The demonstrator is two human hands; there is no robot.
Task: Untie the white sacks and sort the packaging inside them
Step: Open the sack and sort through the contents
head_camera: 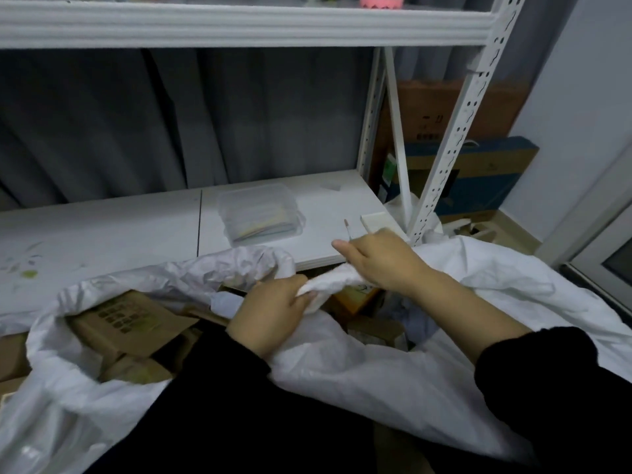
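Left hand [270,316] and right hand [383,261] each grip the white sack [376,381] — bunched neck between them.

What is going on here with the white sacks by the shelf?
A person in black sleeves is working on a white sack. The left hand and right hand both grip a bunched, twisted part of its edge between them. To the left, the sacking gapes open and shows brown cardboard boxes inside. A clear plastic container sits on the white shelf behind.
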